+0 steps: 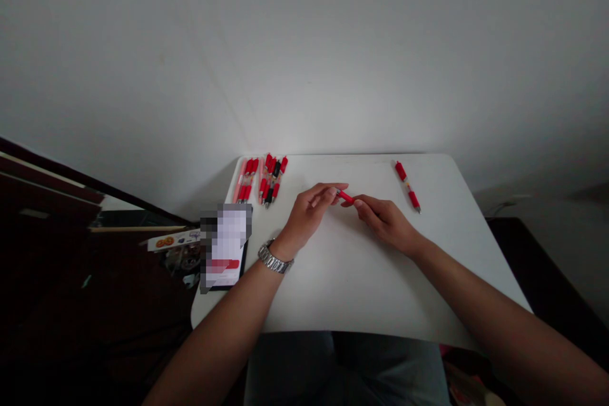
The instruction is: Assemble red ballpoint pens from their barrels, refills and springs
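Note:
Over the middle of the white table (356, 266), my left hand (309, 212) and my right hand (383, 219) both pinch a small red pen (346, 196), one at each end. The fingers of both hands are closed round it, so only its short red middle shows. A metal watch (275, 258) sits on my left wrist. At the far left of the table lies a row of several red pens (261, 181). A single red pen (408, 186) lies alone at the far right.
A phone (226, 247) with a blurred screen lies at the table's left edge. Left of the table are dark furniture and a printed strip (174, 240). A white wall stands close behind the table. My lap shows below its near edge.

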A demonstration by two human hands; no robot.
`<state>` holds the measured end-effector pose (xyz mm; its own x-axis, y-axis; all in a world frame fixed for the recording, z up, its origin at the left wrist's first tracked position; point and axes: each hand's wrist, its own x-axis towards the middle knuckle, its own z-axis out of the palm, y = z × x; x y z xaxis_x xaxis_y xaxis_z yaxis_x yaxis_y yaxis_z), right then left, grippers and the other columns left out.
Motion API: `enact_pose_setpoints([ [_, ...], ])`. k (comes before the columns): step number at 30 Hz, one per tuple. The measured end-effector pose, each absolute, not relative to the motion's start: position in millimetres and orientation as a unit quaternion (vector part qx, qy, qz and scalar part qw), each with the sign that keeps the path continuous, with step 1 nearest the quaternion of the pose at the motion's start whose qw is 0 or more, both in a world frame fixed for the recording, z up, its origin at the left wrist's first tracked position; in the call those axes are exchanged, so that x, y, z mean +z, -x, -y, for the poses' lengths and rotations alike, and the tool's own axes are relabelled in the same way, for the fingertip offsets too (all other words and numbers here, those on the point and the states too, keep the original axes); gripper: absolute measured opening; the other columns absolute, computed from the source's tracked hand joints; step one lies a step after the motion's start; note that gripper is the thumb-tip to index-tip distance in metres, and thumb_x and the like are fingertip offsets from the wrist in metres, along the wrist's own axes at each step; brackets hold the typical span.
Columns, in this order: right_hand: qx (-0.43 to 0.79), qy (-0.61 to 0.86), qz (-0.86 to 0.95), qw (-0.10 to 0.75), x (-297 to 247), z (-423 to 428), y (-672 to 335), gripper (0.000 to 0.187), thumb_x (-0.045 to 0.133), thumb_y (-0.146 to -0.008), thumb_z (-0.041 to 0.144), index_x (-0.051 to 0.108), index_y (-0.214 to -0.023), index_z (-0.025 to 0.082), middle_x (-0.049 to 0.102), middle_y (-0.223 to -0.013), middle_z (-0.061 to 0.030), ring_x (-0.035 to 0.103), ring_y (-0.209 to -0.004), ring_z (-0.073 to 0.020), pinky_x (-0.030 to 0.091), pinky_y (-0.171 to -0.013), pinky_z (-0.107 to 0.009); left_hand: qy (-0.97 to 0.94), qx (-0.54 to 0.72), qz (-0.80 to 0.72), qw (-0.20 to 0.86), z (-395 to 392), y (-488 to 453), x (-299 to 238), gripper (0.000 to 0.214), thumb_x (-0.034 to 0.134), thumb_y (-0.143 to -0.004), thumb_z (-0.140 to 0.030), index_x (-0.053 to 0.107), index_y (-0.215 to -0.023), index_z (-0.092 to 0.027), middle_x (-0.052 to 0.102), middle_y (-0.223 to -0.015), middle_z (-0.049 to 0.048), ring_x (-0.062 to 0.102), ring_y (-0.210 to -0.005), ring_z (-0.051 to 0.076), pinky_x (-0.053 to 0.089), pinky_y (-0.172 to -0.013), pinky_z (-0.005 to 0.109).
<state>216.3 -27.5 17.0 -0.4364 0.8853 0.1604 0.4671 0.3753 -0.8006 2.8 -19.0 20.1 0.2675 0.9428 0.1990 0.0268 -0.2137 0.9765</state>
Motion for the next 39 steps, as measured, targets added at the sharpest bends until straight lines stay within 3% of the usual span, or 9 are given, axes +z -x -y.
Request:
enact_pose_setpoints([
  [5, 0.329, 0.431, 0.785, 0.299, 18.9, 27.1, -215.6, 0.048, 0.036, -0.108, 0.049, 0.071, -0.116, 0.018, 0.069, -0.081, -0.0036, 0.06, -0.066, -0.0149, 0.044, -0.064, -0.027, -0.634, 0.459, -0.383, 0.49, 19.5, -1.5, 20.0, 0.036, 0.053, -0.103, -0.046, 0.072, -0.125, -0.025, 0.074, -0.12, 0.0081, 0.068, -0.103, 0.018, 0.055, -0.099, 0.037],
  [16, 0.286, 0.434, 0.8, 0.299, 16.9, 25.9, -215.1, 0.044, 0.037, -0.107, 0.049, 0.069, -0.105, 0.02, 0.072, -0.082, -0.0046, 0.064, -0.065, -0.0167, 0.047, -0.066, -0.029, -0.634, 0.473, -0.392, 0.469, 19.6, -4.2, 20.1, 0.035, 0.055, -0.102, -0.047, 0.075, -0.115, -0.023, 0.076, -0.11, 0.0076, 0.069, -0.096, 0.018, 0.055, -0.094, 0.035],
  [23, 0.346, 0.435, 0.774, 0.302, 20.0, 28.5, -214.2, 0.051, 0.035, -0.107, 0.053, 0.071, -0.1, 0.018, 0.058, -0.069, -0.0004, 0.053, -0.058, -0.0138, 0.041, -0.06, -0.028, -0.637, 0.462, -0.39, 0.478, 21.4, -3.6, 21.7, 0.036, 0.053, -0.103, -0.047, 0.074, -0.12, -0.023, 0.075, -0.11, 0.0072, 0.066, -0.095, 0.017, 0.054, -0.093, 0.034],
  [30, 0.563, 0.428, 0.647, 0.285, 23.9, 33.6, -209.8, 0.061, 0.036, -0.102, 0.066, 0.071, -0.095, 0.016, 0.039, -0.06, 0.0051, 0.032, -0.048, -0.0105, 0.03, -0.045, -0.027, -0.665, 0.446, -0.378, 0.465, 25.4, -1.8, 26.1, 0.039, 0.047, -0.105, -0.046, 0.07, -0.129, -0.025, 0.07, -0.098, 0.0056, 0.06, -0.092, 0.017, 0.051, -0.089, 0.033],
  [39, 0.472, 0.439, 0.703, 0.299, 19.1, 30.4, -210.9, 0.052, 0.037, -0.105, 0.059, 0.066, -0.096, 0.018, 0.043, -0.065, 0.0043, 0.038, -0.056, -0.0108, 0.033, -0.053, -0.026, -0.626, 0.457, -0.376, 0.507, 19.6, -5.3, 17.6, 0.039, 0.05, -0.104, -0.049, 0.073, -0.12, -0.022, 0.072, -0.104, 0.0069, 0.061, -0.093, 0.017, 0.049, -0.091, 0.032],
])
